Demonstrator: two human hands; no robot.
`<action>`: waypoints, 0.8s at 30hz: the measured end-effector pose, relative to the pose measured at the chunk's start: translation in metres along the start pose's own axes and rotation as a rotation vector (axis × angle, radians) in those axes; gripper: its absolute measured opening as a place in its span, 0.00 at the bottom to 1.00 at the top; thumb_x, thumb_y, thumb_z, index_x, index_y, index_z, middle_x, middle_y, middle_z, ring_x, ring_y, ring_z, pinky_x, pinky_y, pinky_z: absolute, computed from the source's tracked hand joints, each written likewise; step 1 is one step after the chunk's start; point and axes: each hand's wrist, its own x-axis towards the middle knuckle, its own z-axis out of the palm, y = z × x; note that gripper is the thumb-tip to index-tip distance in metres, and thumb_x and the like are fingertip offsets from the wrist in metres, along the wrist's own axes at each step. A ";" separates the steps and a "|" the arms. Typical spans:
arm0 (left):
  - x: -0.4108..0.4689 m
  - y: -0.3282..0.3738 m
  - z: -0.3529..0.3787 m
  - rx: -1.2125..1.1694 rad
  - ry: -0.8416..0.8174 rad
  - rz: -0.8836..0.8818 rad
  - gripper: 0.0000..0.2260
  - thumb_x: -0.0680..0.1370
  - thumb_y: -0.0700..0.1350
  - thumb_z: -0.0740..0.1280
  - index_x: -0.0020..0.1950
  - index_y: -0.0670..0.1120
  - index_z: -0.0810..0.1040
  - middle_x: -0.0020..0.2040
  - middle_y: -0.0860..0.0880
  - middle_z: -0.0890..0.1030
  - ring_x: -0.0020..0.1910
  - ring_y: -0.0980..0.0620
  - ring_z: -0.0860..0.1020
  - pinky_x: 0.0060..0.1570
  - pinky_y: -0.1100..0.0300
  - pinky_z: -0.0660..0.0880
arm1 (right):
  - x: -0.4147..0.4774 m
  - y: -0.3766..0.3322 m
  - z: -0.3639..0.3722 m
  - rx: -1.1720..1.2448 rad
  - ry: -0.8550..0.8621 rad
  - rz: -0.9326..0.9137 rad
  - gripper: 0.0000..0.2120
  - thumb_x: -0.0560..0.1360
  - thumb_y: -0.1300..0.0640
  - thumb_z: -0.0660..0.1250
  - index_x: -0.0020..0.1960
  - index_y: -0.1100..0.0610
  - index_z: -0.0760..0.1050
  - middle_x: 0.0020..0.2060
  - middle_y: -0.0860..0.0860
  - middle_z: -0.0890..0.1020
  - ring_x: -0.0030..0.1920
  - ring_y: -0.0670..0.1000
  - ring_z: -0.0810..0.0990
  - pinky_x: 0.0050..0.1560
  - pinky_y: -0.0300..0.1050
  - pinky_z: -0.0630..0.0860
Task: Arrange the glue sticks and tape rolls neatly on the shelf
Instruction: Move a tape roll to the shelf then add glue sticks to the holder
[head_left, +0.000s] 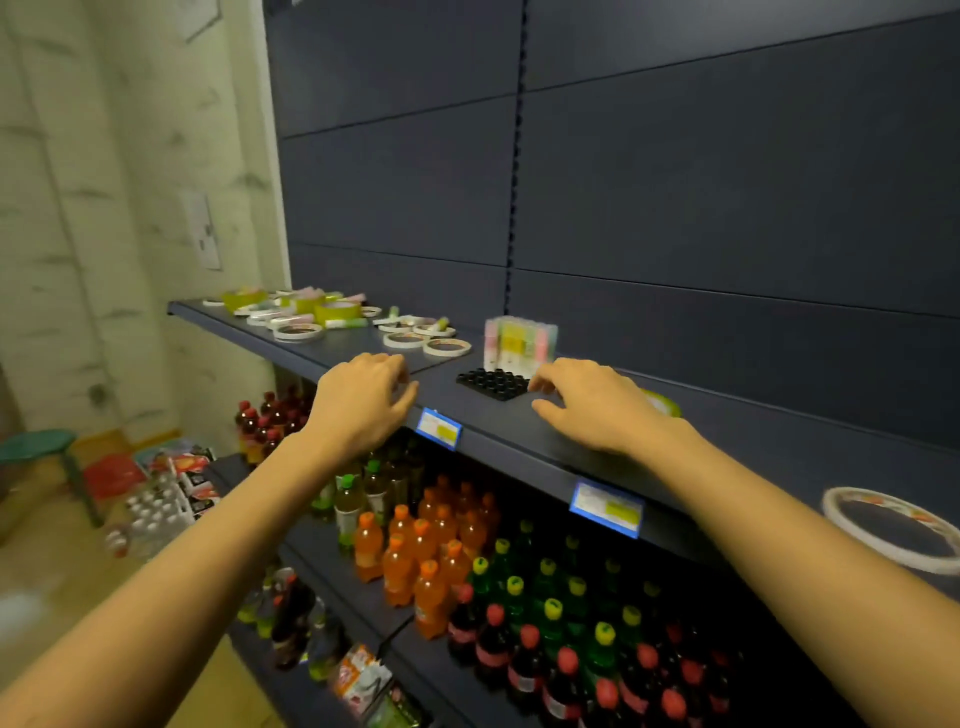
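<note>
Left hand (363, 400) at shelf (480, 418) front edge, right hand (597, 408) beside black tray (493, 383) — both grips loosely spread.

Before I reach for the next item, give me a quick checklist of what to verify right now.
1. Hands free: left hand and right hand hold nothing. Ok.
2. Room in the black tray: its front holes are empty. Ok.
3. Upright glue sticks stand at the tray's back. Ok.
4. Loose glue sticks and tape rolls sorted: they lie mixed at the left of the shelf. Not ok.
5. Large tape roll grouped with the others: it lies alone at the far right. Not ok.
6. Right fingers touching the tray's edge: cannot tell.
</note>
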 end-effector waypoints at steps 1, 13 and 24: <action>-0.001 -0.014 -0.002 -0.001 -0.004 -0.004 0.13 0.79 0.52 0.59 0.51 0.44 0.75 0.51 0.46 0.80 0.52 0.46 0.76 0.47 0.51 0.74 | 0.008 -0.010 0.004 0.012 0.005 0.008 0.14 0.78 0.51 0.59 0.62 0.51 0.72 0.60 0.50 0.76 0.60 0.55 0.75 0.55 0.52 0.74; 0.014 -0.177 0.003 -0.018 -0.119 0.066 0.12 0.79 0.53 0.59 0.51 0.45 0.75 0.52 0.47 0.79 0.52 0.48 0.76 0.45 0.54 0.73 | 0.123 -0.120 0.060 0.021 -0.048 0.142 0.12 0.79 0.55 0.58 0.59 0.55 0.74 0.58 0.55 0.77 0.56 0.58 0.75 0.53 0.53 0.75; 0.065 -0.233 0.054 -0.125 -0.086 0.131 0.12 0.79 0.52 0.59 0.51 0.46 0.76 0.51 0.49 0.80 0.52 0.49 0.76 0.46 0.53 0.75 | 0.219 -0.127 0.095 -0.050 -0.095 0.371 0.12 0.78 0.57 0.58 0.57 0.57 0.75 0.57 0.58 0.78 0.55 0.60 0.76 0.54 0.53 0.75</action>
